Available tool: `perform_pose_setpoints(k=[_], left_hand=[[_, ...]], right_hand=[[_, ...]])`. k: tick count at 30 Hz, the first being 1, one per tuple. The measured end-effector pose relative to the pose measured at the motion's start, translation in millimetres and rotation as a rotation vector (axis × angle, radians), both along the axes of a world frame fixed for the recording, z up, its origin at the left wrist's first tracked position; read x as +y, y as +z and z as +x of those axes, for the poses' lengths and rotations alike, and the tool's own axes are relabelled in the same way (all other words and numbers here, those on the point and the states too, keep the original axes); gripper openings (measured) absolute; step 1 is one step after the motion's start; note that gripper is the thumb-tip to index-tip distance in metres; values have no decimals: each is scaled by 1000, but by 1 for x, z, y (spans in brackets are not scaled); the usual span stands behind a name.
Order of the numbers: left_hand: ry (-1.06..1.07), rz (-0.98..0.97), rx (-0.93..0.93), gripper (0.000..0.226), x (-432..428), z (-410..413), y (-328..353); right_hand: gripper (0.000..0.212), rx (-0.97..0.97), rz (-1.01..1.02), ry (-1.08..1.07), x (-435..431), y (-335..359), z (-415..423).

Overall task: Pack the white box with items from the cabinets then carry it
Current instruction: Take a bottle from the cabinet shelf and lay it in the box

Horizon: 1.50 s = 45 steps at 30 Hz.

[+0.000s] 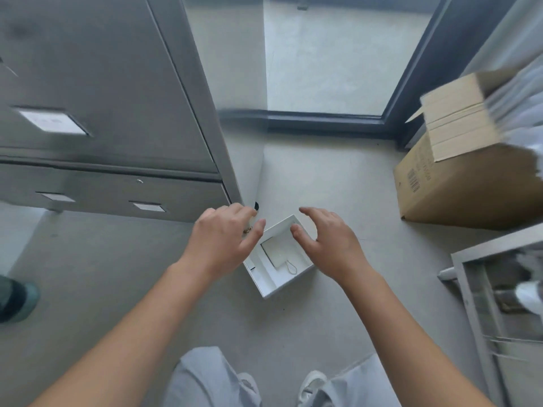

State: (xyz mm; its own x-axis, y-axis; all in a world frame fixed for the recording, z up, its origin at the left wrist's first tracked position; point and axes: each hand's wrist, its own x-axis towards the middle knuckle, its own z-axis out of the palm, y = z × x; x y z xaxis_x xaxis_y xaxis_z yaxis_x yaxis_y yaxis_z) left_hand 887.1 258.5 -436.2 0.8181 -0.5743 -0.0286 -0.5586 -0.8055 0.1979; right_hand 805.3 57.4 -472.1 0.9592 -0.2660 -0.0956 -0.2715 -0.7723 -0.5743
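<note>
Head view: the white box (266,277) is seen lying open on the floor (338,186), just beside the corner of the grey cabinet (117,83), with a flat white pad (274,251) laid inside. The left hand (224,239) is held over its left edge, fingers bent; whether anything is pinched cannot be told. The right hand (326,239) is spread over the right edge, nothing gripped. A cardboard box (470,189) stands well apart

Grey floor (338,186) bears an open white box (267,274) at centre, just beside the corner of a grey metal cabinet (117,186). A brown cardboard carton (470,186) stands well apart to the right.
</note>
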Motion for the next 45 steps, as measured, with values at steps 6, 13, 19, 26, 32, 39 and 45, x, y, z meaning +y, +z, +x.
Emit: perform_pose_setpoints(k=[6,13,19,26,32,39,45], left_hand=[[-29,53,-51,53,-4,-25,194],[-77,-7,-154,61,-12,-49,347],[-118,-35,-250,61,-13,-69,401],[-187,-140,-326,57,-29,-85,426],[-291,-179,-293,54,-61,-96,429],[-501,-297,-327,51,-115,-74,448],[-770,-294,-262,53,-145,-55,451]], right_hand=[[53,-27,-11,-32,-10,202,-25],[53,-123,-32,-72,-11,360,-55],[55,-182,-48,-90,-13,412,-80],[55,-257,-80,-136,-24,443,-102],[55,-265,-123,-241,-45,455,-129],[53,-277,-174,-487,-68,469,-150],[49,-265,-151,-754,-59,478,-164]])
